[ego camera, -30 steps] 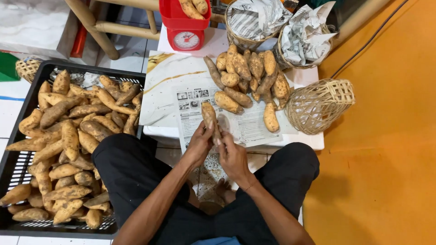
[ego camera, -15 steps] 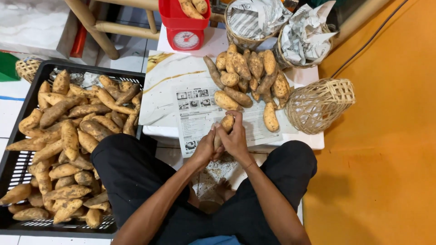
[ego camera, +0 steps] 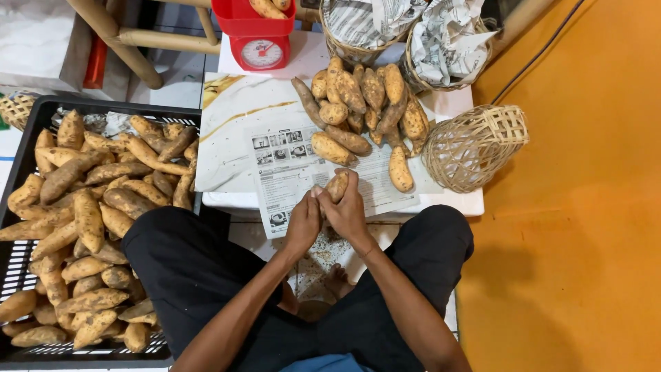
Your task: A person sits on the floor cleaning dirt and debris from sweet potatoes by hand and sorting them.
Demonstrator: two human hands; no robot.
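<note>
- Right hand (ego camera: 349, 212) grips a sweet potato (ego camera: 337, 184) just above the near edge of the bench (ego camera: 227, 138); only the tuber's far end shows, the rest is covered by the fingers.
- Left hand (ego camera: 304, 222) is pressed against the same sweet potato from the left, fingers curled; whether it fully clasps the tuber cannot be told, as the contact is hidden behind the knuckles.
- Both hands hover over a printed newspaper sheet (ego camera: 289, 165) spread on the bench; its near edge hangs over the bench front.
- Pile of sweet potatoes (ego camera: 361, 103) lies on the far right part of the bench, well apart from the hands; lower tubers are covered by upper ones.
- Open-weave basket (ego camera: 474, 147) lies on its side at the bench's right edge, just beside the pile; its inside is hard to make out.
- Two paper-lined baskets (ego camera: 441, 48) stand at the far side, cut off by the frame top.
- Red scale (ego camera: 256, 41) stands far left of them; its pan and load are cut off.
- Black crate (ego camera: 41, 275) of sweet potatoes sits on the floor at left, partly cut off by the frame and by the person's knee.
- Debris between the person's legs is too small to identify.
</note>
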